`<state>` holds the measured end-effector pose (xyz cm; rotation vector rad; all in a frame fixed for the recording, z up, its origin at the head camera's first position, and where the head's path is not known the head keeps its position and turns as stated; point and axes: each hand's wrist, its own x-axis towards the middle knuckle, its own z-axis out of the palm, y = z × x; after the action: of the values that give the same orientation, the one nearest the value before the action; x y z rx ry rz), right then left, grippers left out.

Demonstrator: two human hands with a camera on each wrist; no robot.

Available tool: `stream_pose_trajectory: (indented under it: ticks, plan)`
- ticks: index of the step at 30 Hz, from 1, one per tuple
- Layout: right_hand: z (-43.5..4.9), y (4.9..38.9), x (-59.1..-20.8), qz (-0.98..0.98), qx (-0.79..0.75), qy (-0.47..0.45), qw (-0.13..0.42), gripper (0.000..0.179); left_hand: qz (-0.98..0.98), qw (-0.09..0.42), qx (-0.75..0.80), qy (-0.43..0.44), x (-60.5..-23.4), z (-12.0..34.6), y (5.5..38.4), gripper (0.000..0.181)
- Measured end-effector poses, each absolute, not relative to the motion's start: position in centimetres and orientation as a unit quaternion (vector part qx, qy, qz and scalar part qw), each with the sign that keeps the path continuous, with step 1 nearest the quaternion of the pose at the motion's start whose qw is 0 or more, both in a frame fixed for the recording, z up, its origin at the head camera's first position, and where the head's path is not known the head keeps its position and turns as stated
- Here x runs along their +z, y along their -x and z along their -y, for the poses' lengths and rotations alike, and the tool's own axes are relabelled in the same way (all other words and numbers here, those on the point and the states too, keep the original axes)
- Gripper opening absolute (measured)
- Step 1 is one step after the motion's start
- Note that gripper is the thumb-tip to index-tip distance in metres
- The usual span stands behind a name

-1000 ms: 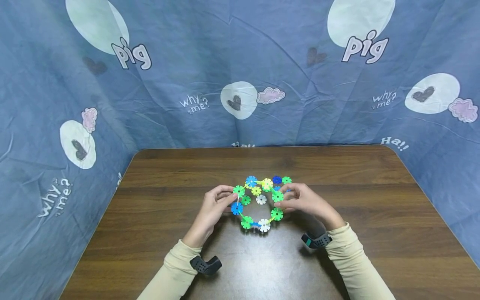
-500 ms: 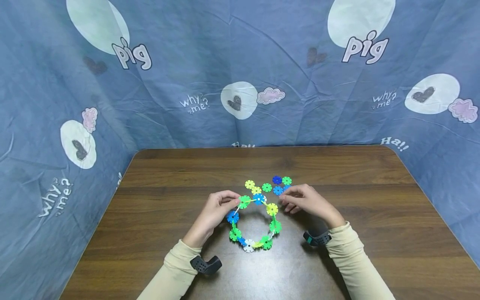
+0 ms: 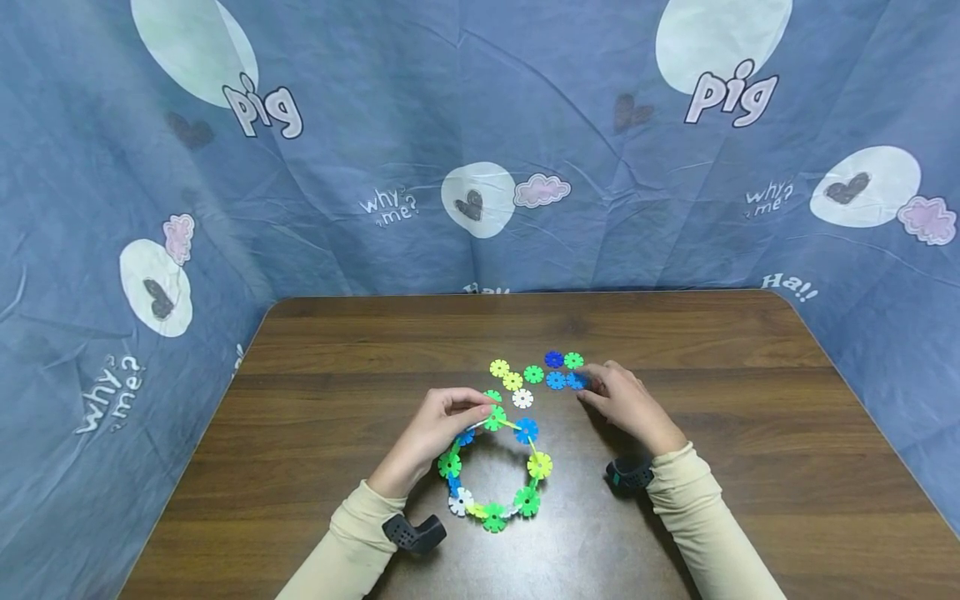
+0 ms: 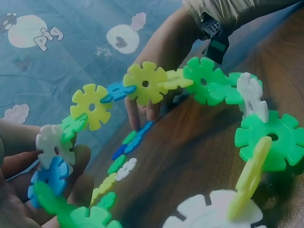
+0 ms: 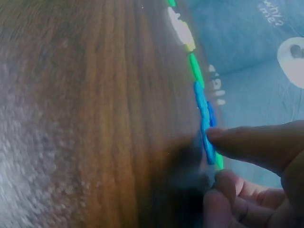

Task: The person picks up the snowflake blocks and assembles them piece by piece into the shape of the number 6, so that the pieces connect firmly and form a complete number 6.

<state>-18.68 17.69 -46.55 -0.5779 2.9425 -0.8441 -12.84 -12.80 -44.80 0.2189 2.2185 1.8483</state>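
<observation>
A ring of interlocked notched plastic snowflake discs (image 3: 540, 465) in green, blue, yellow and white tilts over the table. My left hand (image 3: 438, 429) pinches the ring's far side between thumb and fingers. In the left wrist view, white and blue discs (image 4: 51, 175) lie against those fingers. My right hand (image 3: 626, 408) is at the right end of a group of loose discs, thumb and forefinger apart. One fingertip overlaps a light blue disc (image 3: 576, 380) there; in the right wrist view that blue disc (image 5: 207, 145) lies flat beneath the fingertip.
Beyond the ring lie several loose discs: a dark blue one (image 3: 553, 359), a light blue one (image 3: 556, 381), a white one (image 3: 522, 398), plus green and yellow ones (image 3: 499, 367). The wooden table (image 3: 360, 350) ends at a blue printed cloth (image 3: 420, 125).
The ring has come nearer the body and turned, with the left hand still holding it. My right hand let go of the ring and moved right to the loose blue disc.
</observation>
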Motion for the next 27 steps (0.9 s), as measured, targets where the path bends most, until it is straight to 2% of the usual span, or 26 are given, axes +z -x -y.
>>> stream_pose_trajectory:
  ticks: [6, 10, 17, 21, 27]
  plan:
    - [-17.6, 18.6, -46.9, -0.94, -0.297, 0.165, 0.015, 0.031, -0.758, 0.128, 0.634, -0.086, -45.0, 12.8, 12.9, 0.027]
    - [-17.7, 18.8, -47.1, -0.933, -0.322, 0.158, 0.026, 0.022, -0.763, 0.129, 0.627, -0.09, -45.1, 12.8, 13.0, 0.026]
    - [-17.4, 18.8, -46.9, -0.887, -0.43, 0.152, 0.08, 0.019, -0.761, 0.136, 0.628, -0.087, -45.0, 12.7, 12.8, 0.027]
    - [-16.7, 18.3, -46.2, -0.85, -0.484, 0.177, 0.106, 0.013, -0.76, 0.146, 0.627, -0.09, -44.8, 12.5, 12.6, 0.027]
    - [-15.2, 17.1, -44.7, -0.802, -0.534, 0.244, 0.11, 0.008, -0.759, 0.148, 0.626, -0.098, -44.6, 12.3, 12.4, 0.028]
